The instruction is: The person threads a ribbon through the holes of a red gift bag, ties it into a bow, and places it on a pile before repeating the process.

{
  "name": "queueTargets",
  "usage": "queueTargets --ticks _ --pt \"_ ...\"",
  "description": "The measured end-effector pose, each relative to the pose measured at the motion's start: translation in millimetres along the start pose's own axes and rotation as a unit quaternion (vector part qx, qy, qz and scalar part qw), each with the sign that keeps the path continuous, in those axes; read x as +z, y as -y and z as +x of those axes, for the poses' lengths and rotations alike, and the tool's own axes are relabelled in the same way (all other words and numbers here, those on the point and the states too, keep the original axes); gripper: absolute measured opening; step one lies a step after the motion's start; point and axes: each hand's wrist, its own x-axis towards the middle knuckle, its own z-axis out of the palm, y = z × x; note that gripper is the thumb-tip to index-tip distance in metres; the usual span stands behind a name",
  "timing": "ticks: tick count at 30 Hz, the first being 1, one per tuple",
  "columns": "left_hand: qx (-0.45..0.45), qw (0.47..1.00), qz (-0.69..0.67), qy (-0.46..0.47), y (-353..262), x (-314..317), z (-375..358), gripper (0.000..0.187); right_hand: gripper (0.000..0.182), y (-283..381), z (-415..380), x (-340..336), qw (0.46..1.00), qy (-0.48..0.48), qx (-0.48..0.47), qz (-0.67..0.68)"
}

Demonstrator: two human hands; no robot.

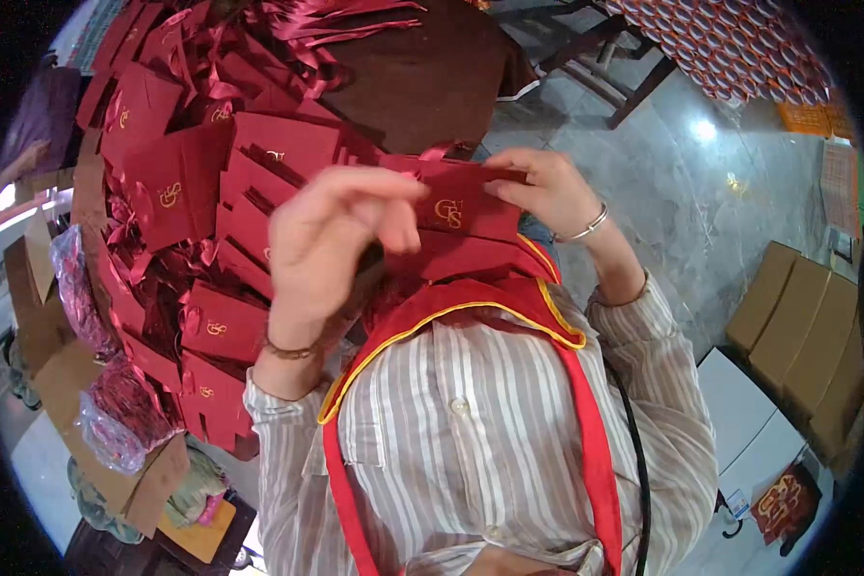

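Observation:
A dark red paper gift bag (pixel 442 204) with a gold monogram is held up in front of my chest. My right hand (pixel 538 182), with a silver bangle at the wrist, grips its upper right edge between thumb and fingers. At its left side is my left hand (pixel 341 226), slightly blurred, its fingers bent and apart with nothing visible between them. A bit of red ribbon (pixel 440 151) shows at the bag's top edge. Below the held bag, more red card or paper (pixel 451 257) rests against my red apron (pixel 422 305), which has yellow trim.
Many similar red bags (pixel 168 187) lie heaped on the left, with loose ribbons (pixel 346 21) at the top. A brown tablecloth (pixel 422 82) covers the table beyond. Flattened cartons (pixel 792 331) stand at right; a stool (pixel 595 62) is farther off. Plastic-wrapped bundles (pixel 115 422) lie lower left.

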Motion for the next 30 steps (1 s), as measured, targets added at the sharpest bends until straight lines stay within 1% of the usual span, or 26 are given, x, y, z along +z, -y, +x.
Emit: queueTargets --ticks 1,2,3,5,6,7,8,9,10,13,17,19,23,25,26,28,29,30 --pt "-0.086 0.995 0.050 0.009 -3 11 -2 0.024 0.020 -1 1 0 1.000 0.002 -0.011 -0.007" --pt "-0.091 0.993 -0.040 0.059 13 14 -3 0.025 0.020 1 0 -1 1.000 0.002 -0.010 -0.008" --pt "-0.128 0.989 -0.033 0.060 15 26 -4 0.025 0.019 4 -2 -2 1.000 -0.004 -0.005 -0.019" --pt "-0.136 0.987 0.002 0.081 25 27 -8 0.024 0.019 8 -6 -4 0.999 -0.010 0.003 -0.031" --pt "-0.134 0.987 0.030 0.085 29 26 -7 0.023 0.018 8 -7 -4 1.000 -0.014 0.013 -0.015" --pt "-0.085 0.981 0.168 0.049 35 25 -4 0.020 0.017 9 -9 -3 1.000 -0.018 0.022 0.000" --pt "-0.035 0.952 0.304 0.011 42 22 2 0.018 0.017 10 -10 -4 1.000 -0.017 0.023 0.001" --pt "0.036 0.921 0.387 -0.007 54 14 6 0.014 0.020 12 -11 -4 1.000 -0.019 0.004 0.000" --pt "0.045 0.911 0.408 -0.030 58 13 10 0.013 0.022 13 -10 -4 1.000 -0.020 -0.016 -0.001" --pt "0.068 0.904 0.421 -0.040 70 14 16 0.013 0.023 15 -9 -3 1.000 -0.002 -0.011 0.026" --pt "0.042 0.903 0.427 -0.017 79 11 18 0.013 0.018 14 -14 -5 0.999 0.017 0.021 0.046" --pt "0.037 0.899 0.435 -0.008 82 10 19 0.013 0.018 15 -17 -8 0.997 0.004 -0.053 -0.058" --pt "0.024 0.902 0.432 0.001 81 10 21 0.013 0.018 -1 -16 -5 0.993 -0.020 -0.087 -0.076" --pt "0.022 0.899 0.437 0.001 81 10 22 0.013 0.018 0 -16 -4 0.999 -0.017 -0.039 -0.026" --pt "0.027 0.903 0.430 -0.007 83 9 23 0.013 0.018 -2 -16 -2 0.999 -0.017 -0.038 -0.025" --pt "0.031 0.906 0.422 -0.016 84 7 24 0.013 0.017 -8 -14 1 0.995 -0.038 -0.088 -0.036" --pt "0.075 0.899 0.429 -0.043 84 6 23 0.014 0.017 -7 -15 1 0.995 -0.037 -0.088 -0.036" --pt "0.120 0.890 0.435 -0.070 84 5 23 0.014 0.016 -6 -15 1 0.997 -0.028 -0.066 -0.014"
